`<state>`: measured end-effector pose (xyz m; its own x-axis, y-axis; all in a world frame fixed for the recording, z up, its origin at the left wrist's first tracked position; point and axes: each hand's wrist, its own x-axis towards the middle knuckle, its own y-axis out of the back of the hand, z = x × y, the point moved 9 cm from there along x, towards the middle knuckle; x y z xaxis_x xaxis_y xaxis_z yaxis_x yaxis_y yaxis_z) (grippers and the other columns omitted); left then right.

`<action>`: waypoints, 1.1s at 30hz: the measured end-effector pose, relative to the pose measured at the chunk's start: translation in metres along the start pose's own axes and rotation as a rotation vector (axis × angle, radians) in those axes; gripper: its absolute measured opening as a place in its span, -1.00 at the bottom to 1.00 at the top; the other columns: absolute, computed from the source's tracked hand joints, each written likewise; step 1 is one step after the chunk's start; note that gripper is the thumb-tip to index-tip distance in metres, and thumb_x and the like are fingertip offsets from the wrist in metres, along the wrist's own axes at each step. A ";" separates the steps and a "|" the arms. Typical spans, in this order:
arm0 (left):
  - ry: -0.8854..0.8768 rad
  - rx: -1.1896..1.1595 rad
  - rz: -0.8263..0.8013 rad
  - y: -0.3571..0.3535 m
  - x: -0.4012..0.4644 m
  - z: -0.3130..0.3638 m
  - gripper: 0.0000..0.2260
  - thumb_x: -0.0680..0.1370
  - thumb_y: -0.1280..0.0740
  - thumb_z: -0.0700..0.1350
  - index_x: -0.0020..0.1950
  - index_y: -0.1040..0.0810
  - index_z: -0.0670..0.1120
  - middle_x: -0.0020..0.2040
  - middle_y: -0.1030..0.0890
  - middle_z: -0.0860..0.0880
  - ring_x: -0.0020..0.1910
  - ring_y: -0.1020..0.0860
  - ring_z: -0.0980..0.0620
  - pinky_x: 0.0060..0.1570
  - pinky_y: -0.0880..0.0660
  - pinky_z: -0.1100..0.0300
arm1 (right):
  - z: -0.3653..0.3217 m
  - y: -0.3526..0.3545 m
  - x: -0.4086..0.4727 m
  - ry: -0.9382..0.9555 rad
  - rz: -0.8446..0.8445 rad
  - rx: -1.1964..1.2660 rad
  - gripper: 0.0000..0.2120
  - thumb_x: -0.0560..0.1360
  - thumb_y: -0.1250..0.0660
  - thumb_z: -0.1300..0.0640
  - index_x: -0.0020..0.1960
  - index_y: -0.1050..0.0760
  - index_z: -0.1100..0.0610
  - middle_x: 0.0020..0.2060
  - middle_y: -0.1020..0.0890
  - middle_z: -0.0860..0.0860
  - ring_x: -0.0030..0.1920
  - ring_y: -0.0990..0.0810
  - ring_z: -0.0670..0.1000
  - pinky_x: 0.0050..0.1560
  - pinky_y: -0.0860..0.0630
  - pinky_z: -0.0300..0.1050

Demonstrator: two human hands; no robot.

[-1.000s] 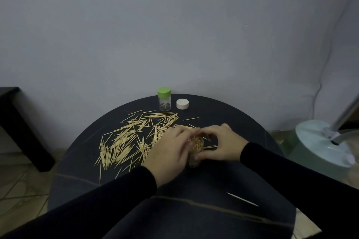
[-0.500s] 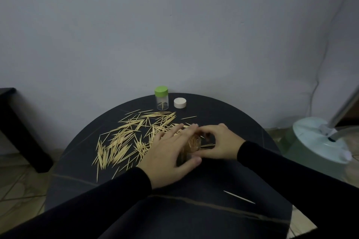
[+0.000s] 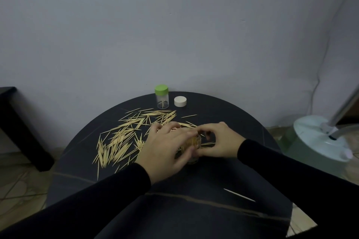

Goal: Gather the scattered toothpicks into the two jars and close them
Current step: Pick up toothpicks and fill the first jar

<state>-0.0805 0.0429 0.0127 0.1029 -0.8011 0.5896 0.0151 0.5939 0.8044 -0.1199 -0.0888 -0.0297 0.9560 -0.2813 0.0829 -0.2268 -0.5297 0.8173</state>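
The open jar (image 3: 191,146) stands on the round desk (image 3: 194,209) between the two hands, already partly filled with toothpicks. It is small, clear and probably light, so it would tip easily if pushed near the top; a hold low on its wall is the safer one. The toothpicks (image 3: 124,137) are thin, stiff, light and pointed. They roll and scatter, so they are best taken as a pinched bundle, lined up before they go in.

The left hand (image 3: 165,151) reaches in from the lower left and lies across the jar's near side, fingers curved over its mouth and thumb down by its base. It seems to be holding the jar, though the hand hides most of the contact. The right hand (image 3: 217,141) comes from the right, thumb and forefinger pinched at the jar's rim, the other fingers curled behind it.

Most toothpicks lie spread left of the jar, with one stray (image 3: 239,194) near the desk's front right. At the far edge stands a second jar (image 3: 162,97), green lid on, nearly empty, with a white lid (image 3: 180,101) just beside it.
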 end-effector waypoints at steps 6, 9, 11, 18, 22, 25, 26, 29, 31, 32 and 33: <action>-0.109 0.007 0.068 0.003 -0.002 0.002 -0.78 0.50 -0.28 0.05 0.08 -0.62 0.08 0.07 -0.63 0.18 0.16 -0.49 0.00 0.07 -0.34 -0.02 | 0.002 -0.002 0.002 0.012 0.002 0.015 -0.43 0.17 -0.32 -0.51 0.13 -0.43 -0.36 -0.10 -0.58 -0.21 -0.09 -0.48 -0.08 0.04 -0.41 -0.10; -0.024 0.021 -0.010 -0.001 0.000 -0.007 -0.67 0.51 -0.23 0.15 0.19 -0.60 0.08 0.17 -0.58 0.16 0.20 -0.44 0.01 0.13 -0.30 0.00 | 0.004 -0.002 0.003 0.018 0.003 0.019 -0.44 0.19 -0.32 -0.50 0.14 -0.42 -0.35 -0.12 -0.58 -0.16 -0.11 -0.48 -0.07 0.01 -0.37 -0.13; -0.026 0.035 -0.081 -0.007 -0.001 -0.007 -0.62 0.52 -0.18 0.22 0.20 -0.60 0.10 0.16 -0.59 0.18 0.18 -0.47 0.03 0.12 -0.34 -0.06 | 0.006 -0.002 0.003 0.022 0.000 0.022 -0.40 0.17 -0.30 -0.52 0.16 -0.42 -0.34 -0.08 -0.60 -0.11 -0.09 -0.49 -0.07 0.02 -0.36 -0.14; 0.050 -0.015 -0.080 -0.009 -0.002 -0.006 -0.64 0.55 -0.12 0.21 0.18 -0.60 0.13 0.14 -0.61 0.22 0.19 -0.49 0.02 0.13 -0.28 -0.23 | 0.007 -0.003 0.003 0.022 0.004 0.010 -0.39 0.21 -0.31 -0.48 0.20 -0.46 -0.28 -0.09 -0.61 -0.08 -0.09 -0.50 -0.07 -0.01 -0.33 -0.20; 0.002 0.023 -0.004 -0.003 -0.003 0.004 -0.66 0.55 -0.15 0.19 0.21 -0.56 0.13 0.28 -0.52 0.19 0.25 -0.41 -0.02 0.11 -0.26 -0.16 | 0.004 -0.001 0.000 0.019 0.003 0.012 -0.47 0.29 -0.38 -0.34 0.22 -0.48 -0.21 -0.10 -0.61 -0.05 -0.10 -0.51 -0.06 0.02 -0.32 -0.18; 0.001 0.058 0.066 0.002 -0.006 0.020 -0.69 0.53 -0.20 0.15 0.22 -0.52 0.13 0.31 -0.49 0.13 0.26 -0.38 -0.03 0.12 -0.21 -0.08 | 0.004 0.000 0.000 0.012 -0.007 0.021 -0.56 0.38 -0.44 -0.17 0.23 -0.50 -0.14 -0.01 -0.62 -0.09 -0.01 -0.55 -0.07 0.19 -0.37 -0.05; 0.005 0.054 0.084 0.003 -0.007 0.026 -0.69 0.52 -0.22 0.14 0.22 -0.51 0.13 0.30 -0.49 0.10 0.25 -0.38 -0.05 0.12 -0.21 -0.07 | 0.006 0.000 0.000 0.001 -0.007 0.019 -0.56 0.38 -0.46 -0.14 0.23 -0.50 -0.13 0.00 -0.62 -0.09 0.02 -0.55 -0.06 0.22 -0.37 -0.04; -0.091 0.012 0.104 0.002 -0.009 0.049 -0.76 0.52 -0.25 0.10 0.13 -0.57 0.12 0.14 -0.55 0.07 0.13 -0.45 -0.02 0.06 -0.24 0.00 | 0.009 0.002 0.002 -0.024 -0.016 -0.002 -0.55 0.38 -0.47 -0.11 0.25 -0.50 -0.15 -0.04 -0.59 -0.11 -0.03 -0.51 -0.08 0.12 -0.36 -0.17; -0.216 -0.018 0.043 -0.009 -0.013 0.067 -0.83 0.53 -0.25 0.07 0.01 -0.62 0.12 -0.02 -0.58 0.12 -0.01 -0.50 0.05 -0.01 -0.29 0.06 | 0.009 0.004 0.001 -0.029 0.009 -0.013 -0.54 0.38 -0.47 -0.10 0.26 -0.50 -0.15 -0.18 -0.53 -0.15 -0.16 -0.44 -0.12 -0.08 -0.27 -0.29; -0.256 -0.018 -0.015 -0.018 -0.016 0.074 -0.83 0.53 -0.25 0.07 -0.02 -0.63 0.13 -0.07 -0.58 0.15 -0.08 -0.51 0.08 -0.03 -0.28 0.10 | 0.008 0.005 0.001 -0.033 0.020 -0.018 -0.53 0.37 -0.48 -0.13 0.26 -0.50 -0.15 -0.22 -0.48 -0.18 -0.20 -0.40 -0.13 -0.16 -0.23 -0.32; -0.266 -0.015 -0.083 -0.029 -0.019 0.078 -0.82 0.52 -0.25 0.08 -0.03 -0.64 0.15 -0.10 -0.58 0.17 -0.13 -0.50 0.11 -0.04 -0.25 0.15 | 0.008 0.006 0.001 -0.037 0.024 -0.020 -0.50 0.36 -0.47 -0.18 0.26 -0.50 -0.15 -0.23 -0.47 -0.19 -0.20 -0.38 -0.13 -0.19 -0.21 -0.32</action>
<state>-0.1603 0.0353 -0.0157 -0.1645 -0.8371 0.5217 0.0276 0.5248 0.8508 -0.1215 -0.0984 -0.0295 0.9428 -0.3230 0.0820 -0.2454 -0.5063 0.8267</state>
